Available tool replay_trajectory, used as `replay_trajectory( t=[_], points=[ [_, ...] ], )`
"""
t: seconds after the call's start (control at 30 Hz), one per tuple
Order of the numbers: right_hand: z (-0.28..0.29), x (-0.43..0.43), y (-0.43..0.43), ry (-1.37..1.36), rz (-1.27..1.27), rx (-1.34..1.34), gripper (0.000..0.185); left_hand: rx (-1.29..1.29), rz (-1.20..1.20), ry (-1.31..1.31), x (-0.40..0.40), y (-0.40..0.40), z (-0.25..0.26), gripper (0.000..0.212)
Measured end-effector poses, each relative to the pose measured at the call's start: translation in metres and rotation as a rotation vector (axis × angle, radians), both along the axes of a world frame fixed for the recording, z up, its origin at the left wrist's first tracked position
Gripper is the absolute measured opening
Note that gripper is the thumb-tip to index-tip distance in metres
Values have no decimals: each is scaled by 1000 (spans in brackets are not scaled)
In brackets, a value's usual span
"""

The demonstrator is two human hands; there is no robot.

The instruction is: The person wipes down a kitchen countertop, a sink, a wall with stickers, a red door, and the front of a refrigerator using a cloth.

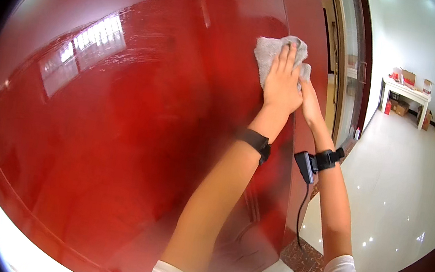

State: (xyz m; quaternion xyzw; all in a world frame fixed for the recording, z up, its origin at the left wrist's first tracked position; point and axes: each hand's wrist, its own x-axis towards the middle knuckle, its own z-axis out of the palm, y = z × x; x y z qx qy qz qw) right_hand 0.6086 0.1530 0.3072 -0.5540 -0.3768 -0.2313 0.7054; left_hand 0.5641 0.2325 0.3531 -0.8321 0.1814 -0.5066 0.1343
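Observation:
A grey cloth (266, 52) lies against a glossy red panel (127, 123), near the panel's right edge. Flat on the cloth, with fingers pointing up, my left hand (284, 83) presses it to the surface. My right hand (307, 97) is just to the right, its fingers at the cloth's bunched right side and partly hidden behind the left hand. Each wrist has a black strap; the right one carries a small device (305, 167) with a cable. Streaky marks show on the upper left of the panel, beside a window's reflection.
Right of the panel is a doorway with a glass door (356, 51) and a patterned stone threshold (302, 258). Beyond it, a white table (407, 91) holds boxes, with more cartons (401, 108) beneath. A small bottle (357, 133) stands on the floor by the door frame.

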Motion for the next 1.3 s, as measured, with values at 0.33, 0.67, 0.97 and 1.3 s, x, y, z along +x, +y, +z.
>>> replay_trajectory(
  t=[0.33,0.67,0.97,1.3],
  points=[
    [71,-15,18,-152,-511,-46,54,-7,52,-197,-33,19,57,49],
    [198,-115,110,-572,-397,8,57,-158,66,-608,-139,102,148,56],
    [276,-211,239,-844,-307,142,59,-132,-64,-868,-260,208,194,58],
    [234,-388,384,-1017,-415,1,51,-11,475,-745,-411,361,162,46]
  ],
)
